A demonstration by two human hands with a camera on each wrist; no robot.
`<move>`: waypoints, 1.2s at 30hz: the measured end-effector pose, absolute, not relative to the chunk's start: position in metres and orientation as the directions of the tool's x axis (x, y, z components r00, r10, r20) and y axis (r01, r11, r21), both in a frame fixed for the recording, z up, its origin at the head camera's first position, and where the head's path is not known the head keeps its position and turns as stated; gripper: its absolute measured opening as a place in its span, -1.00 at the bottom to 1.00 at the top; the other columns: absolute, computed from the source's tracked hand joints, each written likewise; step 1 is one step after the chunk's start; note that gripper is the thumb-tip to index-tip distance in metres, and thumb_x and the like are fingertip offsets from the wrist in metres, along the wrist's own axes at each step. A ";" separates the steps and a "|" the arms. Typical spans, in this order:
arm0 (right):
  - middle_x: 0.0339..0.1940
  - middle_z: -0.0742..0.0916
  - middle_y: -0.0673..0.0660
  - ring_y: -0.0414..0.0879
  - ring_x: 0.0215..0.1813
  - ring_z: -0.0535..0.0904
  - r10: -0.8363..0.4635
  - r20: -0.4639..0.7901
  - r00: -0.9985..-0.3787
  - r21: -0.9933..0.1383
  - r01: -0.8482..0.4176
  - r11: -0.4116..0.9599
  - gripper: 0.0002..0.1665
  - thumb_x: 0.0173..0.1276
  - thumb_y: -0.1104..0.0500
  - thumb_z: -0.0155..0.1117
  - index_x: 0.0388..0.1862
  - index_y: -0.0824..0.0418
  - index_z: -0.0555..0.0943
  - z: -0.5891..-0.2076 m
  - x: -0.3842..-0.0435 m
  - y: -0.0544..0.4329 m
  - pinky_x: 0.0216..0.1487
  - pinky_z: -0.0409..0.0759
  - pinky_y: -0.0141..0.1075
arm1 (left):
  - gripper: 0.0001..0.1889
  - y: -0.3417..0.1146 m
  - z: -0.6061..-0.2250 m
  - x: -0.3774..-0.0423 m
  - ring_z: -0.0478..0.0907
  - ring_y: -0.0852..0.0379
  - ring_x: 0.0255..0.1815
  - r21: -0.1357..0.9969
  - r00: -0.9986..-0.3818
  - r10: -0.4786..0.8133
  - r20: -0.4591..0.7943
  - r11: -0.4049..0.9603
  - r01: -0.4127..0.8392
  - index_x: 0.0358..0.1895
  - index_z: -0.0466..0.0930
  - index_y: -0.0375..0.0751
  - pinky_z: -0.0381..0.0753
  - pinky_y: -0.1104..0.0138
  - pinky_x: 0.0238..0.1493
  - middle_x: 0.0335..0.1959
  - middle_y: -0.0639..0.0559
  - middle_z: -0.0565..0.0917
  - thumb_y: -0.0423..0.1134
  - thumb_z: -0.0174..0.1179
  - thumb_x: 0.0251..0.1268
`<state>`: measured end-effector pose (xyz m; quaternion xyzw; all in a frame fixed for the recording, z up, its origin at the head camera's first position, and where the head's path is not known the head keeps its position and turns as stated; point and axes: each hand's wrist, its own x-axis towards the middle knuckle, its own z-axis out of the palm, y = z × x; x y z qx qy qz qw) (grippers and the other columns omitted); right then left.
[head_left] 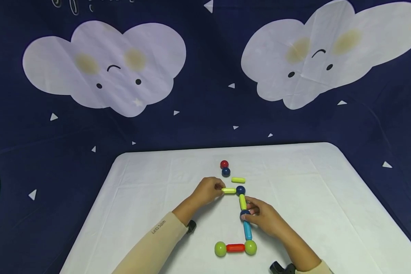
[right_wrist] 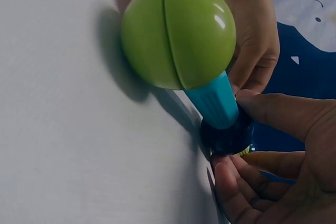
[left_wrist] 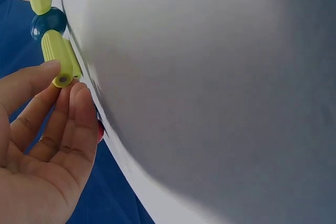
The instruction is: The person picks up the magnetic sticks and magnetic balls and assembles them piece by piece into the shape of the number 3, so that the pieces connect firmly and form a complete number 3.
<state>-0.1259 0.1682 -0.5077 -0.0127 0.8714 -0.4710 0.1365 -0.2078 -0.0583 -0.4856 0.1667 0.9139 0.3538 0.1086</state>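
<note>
A chain of toy rods and balls lies on the white table. My left hand (head_left: 209, 190) pinches the free end of a yellow-green rod (head_left: 229, 190) between thumb and fingers; the rod's other end meets a dark blue ball (head_left: 241, 190). From that ball a second yellow-green rod (head_left: 242, 202) runs to a lower dark blue ball (right_wrist: 228, 135), which my right hand (head_left: 265, 217) grips. Below it follow a light blue rod (head_left: 247, 230), a large green ball (head_left: 250, 247), a red rod (head_left: 235, 248) and another green ball (head_left: 220, 249).
Beyond the chain, a loose yellow-green rod (head_left: 238, 180) lies near a dark blue ball (head_left: 226, 172) and a red ball (head_left: 224, 164). The white table (head_left: 150, 171) has rounded far corners. Behind it hangs a navy cloth (head_left: 212, 125) printed with clouds.
</note>
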 end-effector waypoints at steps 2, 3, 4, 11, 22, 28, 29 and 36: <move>-0.02 0.73 0.05 -0.16 -0.04 0.62 -0.147 -0.224 -0.963 -0.825 0.107 0.555 -0.18 0.20 0.12 0.55 0.43 0.22 0.47 -0.508 -0.126 0.168 -0.04 0.61 -0.31 | -0.84 -0.058 -0.486 -0.208 0.53 0.22 -0.29 0.687 -0.922 0.378 -0.083 0.692 0.222 -0.14 0.77 -0.20 0.57 0.40 -0.22 -0.31 0.06 0.68 -0.42 0.33 0.23; -0.02 0.72 0.05 -0.16 -0.04 0.62 -0.146 -0.224 -0.964 -0.825 0.108 0.555 -0.18 0.20 0.12 0.55 0.43 0.22 0.47 -0.508 -0.126 0.168 -0.04 0.61 -0.31 | -0.83 -0.058 -0.486 -0.208 0.53 0.23 -0.29 0.688 -0.923 0.375 -0.087 0.693 0.216 -0.14 0.77 -0.19 0.57 0.40 -0.22 -0.31 0.06 0.68 -0.42 0.34 0.23; -0.01 0.72 0.05 -0.16 -0.04 0.62 -0.145 -0.224 -0.964 -0.826 0.109 0.553 -0.18 0.19 0.12 0.55 0.43 0.23 0.47 -0.508 -0.126 0.168 -0.05 0.61 -0.31 | -0.83 -0.057 -0.487 -0.208 0.53 0.23 -0.29 0.689 -0.924 0.371 -0.090 0.693 0.211 -0.14 0.77 -0.19 0.57 0.41 -0.22 -0.31 0.06 0.68 -0.42 0.34 0.23; 0.00 0.72 0.06 -0.16 -0.05 0.61 -0.141 -0.232 -0.962 -0.827 0.119 0.550 -0.17 0.19 0.12 0.56 0.42 0.22 0.47 -0.509 -0.126 0.168 -0.05 0.62 -0.31 | -0.86 -0.058 -0.487 -0.209 0.54 0.24 -0.29 0.701 -0.923 0.375 -0.087 0.682 0.211 -0.17 0.76 -0.18 0.57 0.42 -0.23 -0.31 0.06 0.69 -0.39 0.36 0.23; 0.00 0.71 0.06 -0.16 -0.05 0.61 -0.135 -0.235 -0.963 -0.826 0.125 0.549 -0.18 0.20 0.13 0.55 0.43 0.19 0.47 -0.508 -0.125 0.167 -0.05 0.61 -0.31 | -0.81 -0.061 -0.484 -0.220 0.59 0.16 -0.21 0.729 -0.946 0.316 -0.072 0.664 0.166 -0.06 0.74 -0.19 0.61 0.39 -0.29 -0.20 0.00 0.70 -0.26 0.34 0.31; 0.01 0.71 0.05 -0.16 -0.03 0.61 -0.131 -0.242 -0.961 -0.828 0.135 0.544 -0.18 0.20 0.12 0.54 0.43 0.18 0.47 -0.508 -0.124 0.167 -0.05 0.62 -0.30 | -0.75 -0.058 -0.486 -0.233 0.65 0.12 -0.15 0.746 -0.968 0.249 -0.028 0.649 0.145 0.01 0.73 -0.20 0.64 0.40 -0.28 -0.08 -0.05 0.71 -0.25 0.36 0.29; 0.01 0.71 0.05 -0.16 -0.03 0.61 -0.130 -0.243 -0.961 -0.827 0.136 0.545 -0.18 0.20 0.12 0.55 0.43 0.17 0.47 -0.509 -0.124 0.167 -0.05 0.62 -0.30 | -0.73 -0.057 -0.486 -0.235 0.66 0.11 -0.14 0.748 -0.971 0.240 -0.023 0.649 0.142 0.02 0.72 -0.21 0.65 0.39 -0.27 -0.07 -0.06 0.71 -0.25 0.37 0.29; 0.01 0.71 0.06 -0.16 -0.04 0.61 -0.127 -0.245 -0.961 -0.831 0.140 0.539 -0.19 0.20 0.13 0.54 0.43 0.17 0.48 -0.508 -0.124 0.167 -0.05 0.62 -0.30 | -0.67 -0.049 -0.487 -0.246 0.65 0.13 -0.11 0.748 -0.980 0.196 -0.030 0.655 0.108 0.11 0.69 -0.17 0.65 0.39 -0.24 0.00 -0.05 0.68 -0.24 0.38 0.29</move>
